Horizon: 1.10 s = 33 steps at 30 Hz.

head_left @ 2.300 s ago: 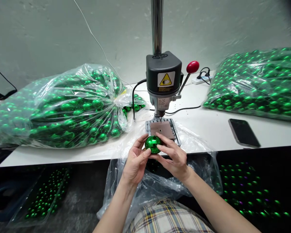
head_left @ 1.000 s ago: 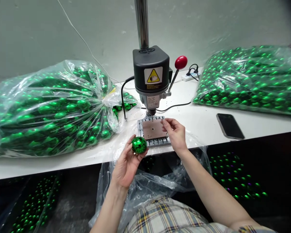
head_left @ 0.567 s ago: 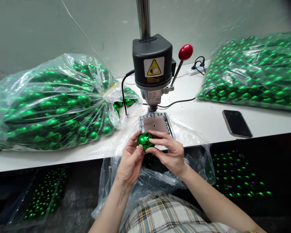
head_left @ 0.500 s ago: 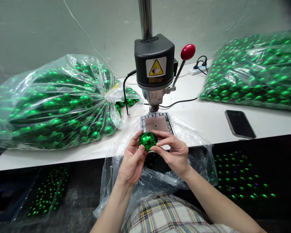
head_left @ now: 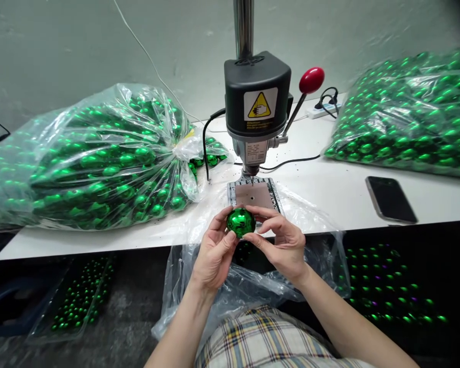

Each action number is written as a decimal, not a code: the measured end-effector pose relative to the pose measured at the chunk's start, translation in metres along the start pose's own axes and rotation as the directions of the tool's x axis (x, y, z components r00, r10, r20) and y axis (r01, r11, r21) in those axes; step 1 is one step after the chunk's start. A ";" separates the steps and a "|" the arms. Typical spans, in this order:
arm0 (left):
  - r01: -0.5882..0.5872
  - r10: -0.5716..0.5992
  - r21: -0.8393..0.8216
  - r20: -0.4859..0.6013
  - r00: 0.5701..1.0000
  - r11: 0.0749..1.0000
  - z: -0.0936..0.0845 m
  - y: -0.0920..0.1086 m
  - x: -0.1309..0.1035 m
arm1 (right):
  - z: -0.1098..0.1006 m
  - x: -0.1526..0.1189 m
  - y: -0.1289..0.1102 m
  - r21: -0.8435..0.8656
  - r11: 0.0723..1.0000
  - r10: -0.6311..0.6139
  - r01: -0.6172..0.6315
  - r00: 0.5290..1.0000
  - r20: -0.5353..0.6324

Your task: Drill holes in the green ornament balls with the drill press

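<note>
A shiny green ball ornament (head_left: 240, 222) is held between both hands, just in front of the drill press base (head_left: 232, 197). My left hand (head_left: 217, 250) grips its left side with thumb and fingers. On the other side, my right hand (head_left: 281, 240) pinches it with thumb and fingertips. Behind the ball stands a small drill press (head_left: 256, 97) with a black head, a warning label and a red-knobbed lever (head_left: 312, 80). Its thin bit points down over a brown plate (head_left: 249, 191) with a small hole. Dark crumbs lie around the plate.
Clear bags full of green balls lie left (head_left: 111, 168) and right (head_left: 414, 117) on the white table (head_left: 306, 189). A phone (head_left: 391, 199) rests near the front edge. Clear plastic sheeting (head_left: 260, 281) drapes over that edge. Below left is a clear bin (head_left: 82, 296) of green balls.
The whole view has shifted, so the drill press and table sit slightly further right. The ball has turned a little between my fingers; both hands keep hold of it.
</note>
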<state>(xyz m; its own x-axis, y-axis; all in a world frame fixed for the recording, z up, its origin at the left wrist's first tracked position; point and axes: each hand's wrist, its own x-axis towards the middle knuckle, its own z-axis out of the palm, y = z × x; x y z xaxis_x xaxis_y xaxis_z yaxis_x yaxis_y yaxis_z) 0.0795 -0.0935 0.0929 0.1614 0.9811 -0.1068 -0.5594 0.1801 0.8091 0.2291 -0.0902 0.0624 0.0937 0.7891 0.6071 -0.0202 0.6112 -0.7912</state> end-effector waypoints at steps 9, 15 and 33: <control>-0.074 0.076 0.137 -0.013 0.997 0.988 0.000 -0.009 0.000 | 0.005 0.013 0.007 0.278 0.860 0.488 -0.429 0.850 -0.198; 0.013 -0.012 0.012 -0.032 0.999 1.000 -0.002 -0.008 0.004 | 0.001 0.013 0.011 0.281 0.844 0.515 -0.457 0.837 -0.184; 0.119 -0.121 -0.032 -0.071 0.990 0.992 -0.004 -0.005 0.007 | 0.000 0.003 0.016 -0.166 0.957 0.246 -0.239 0.969 0.018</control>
<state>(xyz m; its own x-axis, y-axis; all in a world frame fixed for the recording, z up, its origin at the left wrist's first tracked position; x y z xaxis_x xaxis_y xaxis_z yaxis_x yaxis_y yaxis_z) 0.0797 -0.0871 0.0859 0.1697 0.9547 -0.2443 -0.5624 0.2974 0.7716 0.2294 -0.0780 0.0519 0.0675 0.9160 0.3954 0.1234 0.3856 -0.9144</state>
